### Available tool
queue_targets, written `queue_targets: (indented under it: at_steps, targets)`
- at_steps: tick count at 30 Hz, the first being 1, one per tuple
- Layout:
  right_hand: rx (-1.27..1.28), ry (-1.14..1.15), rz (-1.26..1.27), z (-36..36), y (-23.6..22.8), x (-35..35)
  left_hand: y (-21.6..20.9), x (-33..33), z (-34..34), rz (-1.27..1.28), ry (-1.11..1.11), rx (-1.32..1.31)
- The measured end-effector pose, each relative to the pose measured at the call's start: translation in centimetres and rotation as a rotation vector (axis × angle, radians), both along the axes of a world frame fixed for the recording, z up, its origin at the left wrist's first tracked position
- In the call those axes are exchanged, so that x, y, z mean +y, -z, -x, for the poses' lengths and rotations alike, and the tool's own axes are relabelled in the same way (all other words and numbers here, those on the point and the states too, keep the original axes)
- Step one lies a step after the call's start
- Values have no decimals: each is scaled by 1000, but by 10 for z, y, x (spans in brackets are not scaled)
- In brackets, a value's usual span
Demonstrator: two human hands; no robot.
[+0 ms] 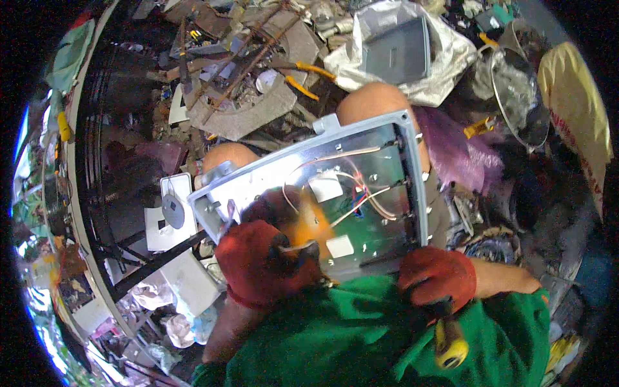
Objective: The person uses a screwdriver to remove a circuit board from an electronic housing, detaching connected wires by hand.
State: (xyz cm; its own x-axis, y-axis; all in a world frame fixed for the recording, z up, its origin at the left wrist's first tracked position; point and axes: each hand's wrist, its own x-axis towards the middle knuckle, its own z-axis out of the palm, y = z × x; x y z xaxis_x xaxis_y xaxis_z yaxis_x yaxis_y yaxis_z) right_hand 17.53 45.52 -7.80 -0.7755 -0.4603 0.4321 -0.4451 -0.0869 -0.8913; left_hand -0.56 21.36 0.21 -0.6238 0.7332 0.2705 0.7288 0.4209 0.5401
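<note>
A grey metal housing (pixel 422 216) lies tilted across my knees, its inside facing up. A green circuit board (pixel 377 235) with white stickers and thin wires (pixel 361 193) sits in it. My left hand (pixel 264 264), in a red glove with dark palm, is curled over the housing's left part. Beside its fingers is a blurred orange thing (pixel 309 226); what the fingers grip is unclear. My right hand (pixel 438 277), in a matching glove, is closed at the housing's near right corner. From under it a screwdriver (pixel 450 345) sticks out, yellow handle toward me.
Scrap metal and a flat grey plate (pixel 245 116) lie ahead, near yellow-handled pliers (pixel 303 80). A white sack (pixel 445 58) holds a grey panel (pixel 400 51). At left runs a dark metal frame (pixel 106 193), with white casings (pixel 187 280) beside it. A yellowish sack (pixel 574 97) stands far right.
</note>
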Motion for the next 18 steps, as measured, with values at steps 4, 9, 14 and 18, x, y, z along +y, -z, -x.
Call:
queue_targets:
  at_steps: [4,9,14,18]
  targets:
    - [-10,34,-13,-1,0,-7,-16,-11,-10,221,103,210]
    - [-74,164,-21,1,2,-20,-18,-14,-7,186,109,204]
    - [-100,425,-158,0,-10,-23,-10,-13,-2,334,84,211]
    - [79,708,-232,21,-24,-32,-18,-11,-6,375,137,232]
